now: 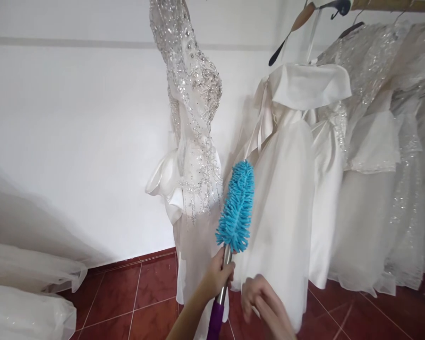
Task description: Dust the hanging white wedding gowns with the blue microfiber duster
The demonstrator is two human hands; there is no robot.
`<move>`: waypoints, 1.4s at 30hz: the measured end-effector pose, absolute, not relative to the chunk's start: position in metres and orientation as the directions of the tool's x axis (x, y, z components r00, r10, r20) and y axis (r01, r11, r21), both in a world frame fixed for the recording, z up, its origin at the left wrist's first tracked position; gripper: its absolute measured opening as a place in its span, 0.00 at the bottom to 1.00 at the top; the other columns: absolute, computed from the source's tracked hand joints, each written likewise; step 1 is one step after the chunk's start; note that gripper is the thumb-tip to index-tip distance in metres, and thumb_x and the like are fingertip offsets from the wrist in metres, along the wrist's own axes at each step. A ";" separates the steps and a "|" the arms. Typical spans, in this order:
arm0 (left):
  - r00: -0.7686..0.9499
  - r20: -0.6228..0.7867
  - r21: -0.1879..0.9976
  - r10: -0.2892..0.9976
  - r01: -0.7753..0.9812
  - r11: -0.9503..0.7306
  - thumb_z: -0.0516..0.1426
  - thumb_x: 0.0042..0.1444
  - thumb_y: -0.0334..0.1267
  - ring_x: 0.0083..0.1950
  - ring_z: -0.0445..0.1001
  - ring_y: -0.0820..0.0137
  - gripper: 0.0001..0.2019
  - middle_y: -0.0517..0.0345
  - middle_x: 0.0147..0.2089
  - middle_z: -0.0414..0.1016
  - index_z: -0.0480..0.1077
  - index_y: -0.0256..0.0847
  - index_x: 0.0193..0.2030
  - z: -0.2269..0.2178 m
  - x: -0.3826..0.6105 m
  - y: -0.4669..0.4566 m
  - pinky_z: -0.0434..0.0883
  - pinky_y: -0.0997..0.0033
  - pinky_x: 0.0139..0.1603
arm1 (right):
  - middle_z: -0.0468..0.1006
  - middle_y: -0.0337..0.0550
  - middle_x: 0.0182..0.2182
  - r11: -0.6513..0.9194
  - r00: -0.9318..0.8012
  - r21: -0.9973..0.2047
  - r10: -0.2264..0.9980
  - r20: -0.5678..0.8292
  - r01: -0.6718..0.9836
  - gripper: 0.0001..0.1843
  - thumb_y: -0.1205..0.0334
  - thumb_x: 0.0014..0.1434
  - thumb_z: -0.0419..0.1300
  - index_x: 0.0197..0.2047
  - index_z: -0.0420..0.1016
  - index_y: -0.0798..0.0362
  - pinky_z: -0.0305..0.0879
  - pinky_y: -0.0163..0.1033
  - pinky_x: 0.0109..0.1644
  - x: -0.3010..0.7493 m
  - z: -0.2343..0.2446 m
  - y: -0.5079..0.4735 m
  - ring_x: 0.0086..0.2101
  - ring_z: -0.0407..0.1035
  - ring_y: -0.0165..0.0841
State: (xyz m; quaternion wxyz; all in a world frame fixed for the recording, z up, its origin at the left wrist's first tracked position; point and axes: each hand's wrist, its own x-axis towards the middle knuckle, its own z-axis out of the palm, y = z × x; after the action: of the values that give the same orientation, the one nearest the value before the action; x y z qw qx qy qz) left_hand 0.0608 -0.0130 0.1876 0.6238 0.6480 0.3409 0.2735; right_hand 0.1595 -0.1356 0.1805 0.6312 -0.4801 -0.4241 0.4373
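**Cloth, metal and tile**

A duster point(236, 208) has a fluffy blue cloth head, a shiny metal shaft and a matt purple grip. A beaded dress point(193, 141) glitters; a satin gown point(286, 179) looks smooth. Floor tiles point(141, 297) are glossy red.

Head camera looks forward and slightly down, close to hanging dresses point(290, 189).

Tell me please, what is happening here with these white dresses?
A person stands before white dresses on hangers. The left hand grips the metal shaft of a blue duster, whose fluffy head points up between a beaded dress and a plain satin dress. The right hand is low, by the satin skirt, holding nothing that can be seen. More gowns hang further right, above a red tiled floor.
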 end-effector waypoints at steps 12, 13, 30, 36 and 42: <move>0.273 0.264 0.964 0.925 -0.036 -0.264 0.52 0.55 0.48 0.24 0.61 0.78 0.14 0.67 0.25 0.61 0.62 0.41 0.43 0.233 0.039 -0.033 0.63 0.75 0.28 | 0.67 0.41 0.45 0.055 -0.081 -0.969 0.994 0.077 -0.240 0.33 0.49 0.57 0.52 0.58 0.36 0.39 0.62 0.38 0.44 0.112 0.194 -0.116 0.35 0.64 0.27; 0.240 0.265 0.964 0.934 -0.059 -0.259 0.53 0.55 0.49 0.24 0.61 0.78 0.14 0.67 0.24 0.61 0.62 0.41 0.40 0.234 0.033 -0.032 0.63 0.75 0.28 | 0.67 0.40 0.46 0.054 -0.100 -0.972 0.992 0.079 -0.229 0.31 0.53 0.58 0.51 0.59 0.35 0.39 0.60 0.36 0.41 0.108 0.201 -0.115 0.32 0.61 0.24; -0.016 0.141 0.981 0.990 -0.136 -0.141 0.52 0.50 0.40 0.22 0.61 0.78 0.10 0.71 0.20 0.60 0.59 0.41 0.39 0.149 0.000 0.047 0.62 0.75 0.28 | 0.66 0.30 0.25 -0.100 -0.077 -0.991 0.993 -0.093 -0.086 0.32 0.64 0.58 0.46 0.64 0.42 0.41 0.47 0.26 0.15 0.077 0.160 -0.054 0.12 0.49 0.16; -0.025 0.061 0.992 0.998 -0.108 -0.064 0.51 0.50 0.41 0.21 0.61 0.76 0.13 0.71 0.19 0.60 0.60 0.40 0.43 0.102 0.008 0.045 0.62 0.75 0.24 | 0.59 0.25 0.17 -0.152 -0.089 -0.988 0.984 -0.155 0.036 0.27 0.65 0.57 0.44 0.60 0.46 0.50 0.45 0.26 0.13 0.084 0.114 -0.051 0.10 0.48 0.19; -0.031 -0.010 0.989 0.999 -0.150 0.005 0.52 0.48 0.42 0.20 0.61 0.76 0.15 0.72 0.18 0.60 0.60 0.40 0.43 0.066 0.014 0.038 0.62 0.75 0.23 | 0.68 0.37 0.31 -0.051 -0.006 -0.990 0.999 -0.053 0.130 0.27 0.65 0.52 0.48 0.56 0.57 0.51 0.55 0.33 0.23 0.092 0.071 -0.052 0.18 0.54 0.21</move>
State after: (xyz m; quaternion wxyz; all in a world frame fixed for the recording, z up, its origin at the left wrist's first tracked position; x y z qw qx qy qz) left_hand 0.0144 0.0377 0.0658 0.5300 0.4510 0.4708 0.5422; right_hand 0.0923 -0.0524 0.0708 0.4510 -0.5419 -0.5205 0.4817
